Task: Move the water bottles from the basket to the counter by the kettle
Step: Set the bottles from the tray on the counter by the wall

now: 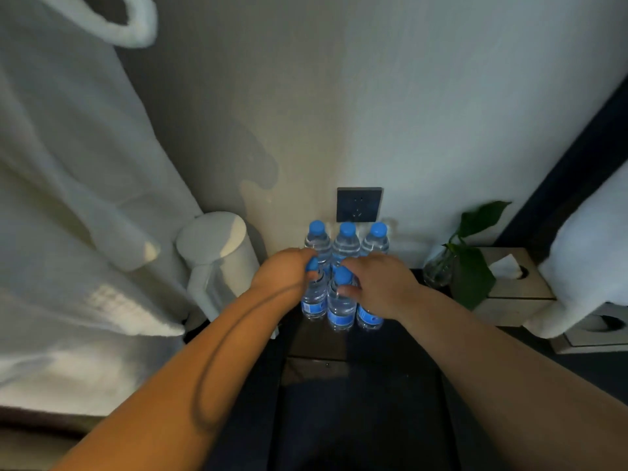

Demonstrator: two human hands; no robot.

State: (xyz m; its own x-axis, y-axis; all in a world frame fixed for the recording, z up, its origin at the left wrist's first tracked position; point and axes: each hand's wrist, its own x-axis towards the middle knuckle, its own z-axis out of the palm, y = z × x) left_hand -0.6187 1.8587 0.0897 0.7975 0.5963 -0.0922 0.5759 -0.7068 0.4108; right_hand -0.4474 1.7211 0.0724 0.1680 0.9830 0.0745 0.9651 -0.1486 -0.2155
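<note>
A white robe (68, 185) fills the left of the frame, the white kettle (217, 253) stands at center-left, and just right of it six water bottles (339, 300) crowd upright on the dark counter (316, 345) below the wall socket (359, 204). The left hand (282, 273) is clamped on the front-left bottle's neck, while the right hand (380, 283) lies over the front-right bottle with its thumb against the middle one; whether it grips I cannot tell. Packed this tight, a nudge from either hand could likely topple neighbours like skittles.

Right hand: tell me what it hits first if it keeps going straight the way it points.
Probably the back row of water bottles: the right hand points toward the wall, and they stand just beyond its fingers, though depth is unclear.
</note>
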